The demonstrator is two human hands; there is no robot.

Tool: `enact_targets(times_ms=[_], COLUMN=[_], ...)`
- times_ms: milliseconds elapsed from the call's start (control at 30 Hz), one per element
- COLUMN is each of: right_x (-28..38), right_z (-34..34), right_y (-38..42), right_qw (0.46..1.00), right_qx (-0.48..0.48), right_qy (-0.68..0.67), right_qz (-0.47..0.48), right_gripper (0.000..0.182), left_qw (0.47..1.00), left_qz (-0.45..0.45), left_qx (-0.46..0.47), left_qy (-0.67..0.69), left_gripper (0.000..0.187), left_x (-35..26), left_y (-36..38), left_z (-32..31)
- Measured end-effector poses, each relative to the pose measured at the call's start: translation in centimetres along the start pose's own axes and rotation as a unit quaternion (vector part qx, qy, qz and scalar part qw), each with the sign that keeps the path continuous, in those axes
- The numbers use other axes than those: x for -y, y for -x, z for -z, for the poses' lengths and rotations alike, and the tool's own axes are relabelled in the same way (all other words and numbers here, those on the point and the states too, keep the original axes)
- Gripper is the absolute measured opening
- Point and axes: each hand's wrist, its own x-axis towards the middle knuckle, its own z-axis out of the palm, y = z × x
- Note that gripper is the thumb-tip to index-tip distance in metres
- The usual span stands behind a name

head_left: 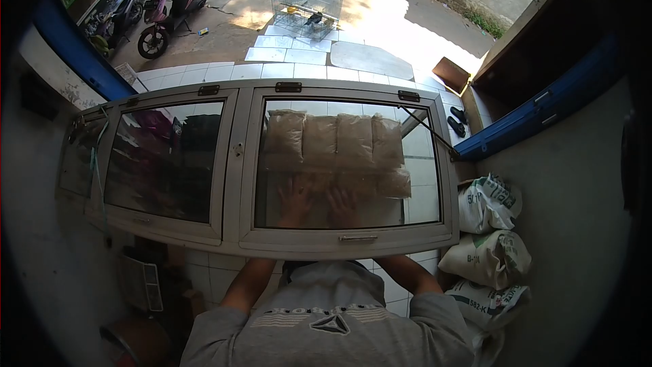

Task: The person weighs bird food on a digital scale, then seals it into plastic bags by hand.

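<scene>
Through the glass pane [326, 214] of a grey metal-framed display case [246, 163], I see both my hands among plastic packets with brown contents. My left hand [295, 198] rests against the near row, its fingers stretched out and dim behind the glass. Beside it, my right hand [343, 202] has its fingers spread on a near packet [387, 182]. Several upright packets [320, 139] stand side by side behind them. My forearms pass under the case's near edge. Reflections blur the contact between fingers and plastic.
Stacked, printed white sacks [485, 258] stand right of the case. A blue door [536, 105] and black sandals [458, 122] are at the right. Outside are a wire cage [307, 10] and a motorbike [173, 10]. A grey metal-framed object [141, 282] sits lower left.
</scene>
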Motion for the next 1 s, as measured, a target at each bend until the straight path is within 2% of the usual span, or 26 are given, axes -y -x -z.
enact_targets(times_ms=[100,167,200,267,400,467,533,700,767,800,867,900,967,1000], right_x=[0.5,0.7,1.0,1.8,2.1,2.6,3.1,3.1,3.5,3.4,2.9,3.0,3.3,3.4], right_z=[0.8,1.1,1.9,3.8,2.6,2.9,2.4,0.2,1.7,1.2,-0.6,0.2,3.0,2.8], right_y=[-1.4,-2.9,-3.5,-4.2,-4.2,-4.7,-4.8,-5.4,-5.7,-5.8,-5.8,-5.8,-5.9,-5.5], right_qw=[0.998,0.999,0.999,0.981,0.975,0.964,0.956,0.943,0.906,0.907,0.934,0.935,0.97,0.97], right_qx=[0.005,-0.03,-0.03,0.129,0.075,0.062,0.05,0.029,0.037,0.037,0.016,0.015,0.143,0.142], right_qy=[-0.056,-0.004,-0.004,-0.144,-0.202,-0.219,-0.246,-0.261,-0.343,-0.342,-0.248,-0.247,-0.101,-0.1], right_qz=[-0.034,0.024,0.024,0.002,-0.043,-0.136,-0.152,-0.205,-0.245,-0.244,-0.257,-0.256,-0.167,-0.168], right_gripper=[0.084,0.09,0.09,0.102,0.11,0.11,0.108,0.103,0.099,0.099,0.091,0.091,0.085,0.085], left_qw=[1.0,1.0,0.999,0.996,0.998,0.999,0.998,0.997,0.997,0.997,0.997,0.995,0.993,0.995], left_qz=[0.008,0.01,-0.007,-0.024,-0.026,-0.024,0.012,0.012,0.008,0.01,0.012,0.015,0.016,0.009], left_qx=[0.025,0.028,-0.004,-0.036,-0.031,-0.028,0.05,0.041,0.03,0.021,0.011,0.033,0.054,0.056], left_qy=[-0.007,-0.007,-0.043,-0.081,-0.046,-0.037,0.044,0.067,0.066,0.073,0.082,0.093,0.104,0.084], left_gripper=[0.057,0.057,0.06,0.063,0.067,0.068,0.064,0.062,0.062,0.062,0.063,0.066,0.069,0.072], left_x=[0.1,0.6,1.5,2.1,1.4,1.0,0.2,-0.1,-0.1,0.0,0.2,0.2,0.5,0.5], left_y=[0.0,-0.1,-0.3,-0.4,-0.5,-0.2,-0.2,-0.1,-0.1,-0.1,-0.1,-0.2,-0.3,-0.3], left_z=[-0.3,-1.5,-3.7,-4.9,-3.7,-2.7,-0.9,-0.3,-0.9,-1.1,-1.0,-0.5,-0.6,-0.7])
